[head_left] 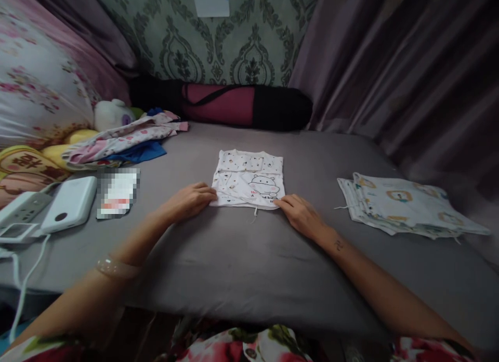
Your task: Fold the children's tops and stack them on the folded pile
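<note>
A small white printed garment (249,179), folded into a near square with a cartoon animal on its front, lies flat on the grey sheet (234,258). A short white string hangs from its near edge. My left hand (194,200) has its fingers pressed together at the garment's near left corner. At the near right corner, the fingers of my right hand (300,212) pinch the cloth edge.
A stack of folded white cloths (405,203) lies at the right. On the left are a power bank (70,203), a power strip (25,209), a pixelated item (118,193), crumpled clothes (128,138) and plush toys (111,114). A black and maroon bag (222,105) lies along the wall.
</note>
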Motion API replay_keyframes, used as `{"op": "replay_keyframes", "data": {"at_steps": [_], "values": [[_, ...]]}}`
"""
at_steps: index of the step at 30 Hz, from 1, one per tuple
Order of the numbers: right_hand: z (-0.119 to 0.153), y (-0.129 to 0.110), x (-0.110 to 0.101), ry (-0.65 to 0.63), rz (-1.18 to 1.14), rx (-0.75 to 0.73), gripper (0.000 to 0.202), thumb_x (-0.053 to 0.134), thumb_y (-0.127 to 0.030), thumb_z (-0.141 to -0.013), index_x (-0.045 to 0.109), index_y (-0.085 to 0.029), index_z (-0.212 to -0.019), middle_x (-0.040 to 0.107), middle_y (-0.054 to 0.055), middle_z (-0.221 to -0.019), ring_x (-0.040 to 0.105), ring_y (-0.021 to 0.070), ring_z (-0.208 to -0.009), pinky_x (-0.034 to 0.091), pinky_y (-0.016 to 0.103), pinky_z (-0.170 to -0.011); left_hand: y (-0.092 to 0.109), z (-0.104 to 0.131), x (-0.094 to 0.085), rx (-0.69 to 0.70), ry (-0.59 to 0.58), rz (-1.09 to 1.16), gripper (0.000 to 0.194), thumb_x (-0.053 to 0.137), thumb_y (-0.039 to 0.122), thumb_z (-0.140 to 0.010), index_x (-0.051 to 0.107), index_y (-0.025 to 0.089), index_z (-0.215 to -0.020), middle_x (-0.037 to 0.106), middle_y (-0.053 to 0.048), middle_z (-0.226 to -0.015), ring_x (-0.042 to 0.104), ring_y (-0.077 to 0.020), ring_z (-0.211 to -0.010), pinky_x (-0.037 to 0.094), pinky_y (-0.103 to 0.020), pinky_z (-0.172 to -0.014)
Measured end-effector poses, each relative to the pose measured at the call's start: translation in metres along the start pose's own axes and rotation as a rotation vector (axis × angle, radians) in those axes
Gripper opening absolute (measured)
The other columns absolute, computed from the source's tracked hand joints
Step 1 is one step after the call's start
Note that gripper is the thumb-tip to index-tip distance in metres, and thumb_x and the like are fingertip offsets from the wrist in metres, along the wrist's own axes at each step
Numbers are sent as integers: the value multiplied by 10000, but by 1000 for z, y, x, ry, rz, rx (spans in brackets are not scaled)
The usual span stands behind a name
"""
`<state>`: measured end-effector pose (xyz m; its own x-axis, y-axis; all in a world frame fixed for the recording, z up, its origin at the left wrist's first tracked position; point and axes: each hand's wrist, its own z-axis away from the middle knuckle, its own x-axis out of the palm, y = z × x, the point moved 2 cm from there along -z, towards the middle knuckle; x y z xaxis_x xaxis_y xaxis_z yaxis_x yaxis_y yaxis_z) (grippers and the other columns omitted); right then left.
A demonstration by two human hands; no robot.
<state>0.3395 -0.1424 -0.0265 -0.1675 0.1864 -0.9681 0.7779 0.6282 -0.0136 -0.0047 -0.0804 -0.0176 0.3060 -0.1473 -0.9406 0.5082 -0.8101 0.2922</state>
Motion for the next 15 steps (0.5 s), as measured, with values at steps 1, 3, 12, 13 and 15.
{"op": "replay_keyframes", "data": {"at_steps": [1, 3, 12, 13, 15], "values": [[-1, -1, 0, -5, 12, -1, 356, 456, -36, -913, 636, -181, -1185, 642, 97, -981, 562, 221, -894, 499, 340, -793, -1, 0, 1, -2, 22, 23, 285, 404, 243, -959, 662, 228, -1081, 683, -61, -1116, 576, -195, -1012, 454, -329, -897], [-2, -2, -1, -7, 28, -6, 326, 474, -54, -917, 661, -191, -1146, 640, 96, -959, 569, 219, -877, 504, 343, -781, -2, 2, 4, -31, 87, 78, 266, 409, 231, -952, 647, 205, -1069, 678, -75, -1103, 586, -188, -1028, 459, -320, -909], [-6, 17, 13, 88, -167, -26, 449, 434, -22, -889, 548, -122, -1312, 504, 172, -1401, 441, 250, -1327, 407, 453, -1084, -11, 6, 16, -195, 212, 166, 233, 412, 207, -917, 576, 192, -1081, 651, -68, -1062, 618, -159, -932, 499, -282, -826], [-7, 19, 14, 81, -190, -42, 440, 432, -21, -887, 563, -123, -1295, 513, 171, -1397, 447, 246, -1327, 404, 456, -1091, -11, 4, 17, -149, 213, 146, 246, 412, 196, -913, 578, 188, -1094, 637, -82, -1098, 605, -172, -993, 488, -302, -876], [-8, 20, 15, 58, -235, -80, 428, 413, -12, -888, 600, -143, -1251, 563, 150, -1353, 487, 225, -1299, 417, 448, -1084, -11, 2, 18, -76, 215, 97, 275, 402, 193, -923, 593, 183, -1121, 617, -100, -1126, 582, -189, -1040, 474, -326, -913]]}}
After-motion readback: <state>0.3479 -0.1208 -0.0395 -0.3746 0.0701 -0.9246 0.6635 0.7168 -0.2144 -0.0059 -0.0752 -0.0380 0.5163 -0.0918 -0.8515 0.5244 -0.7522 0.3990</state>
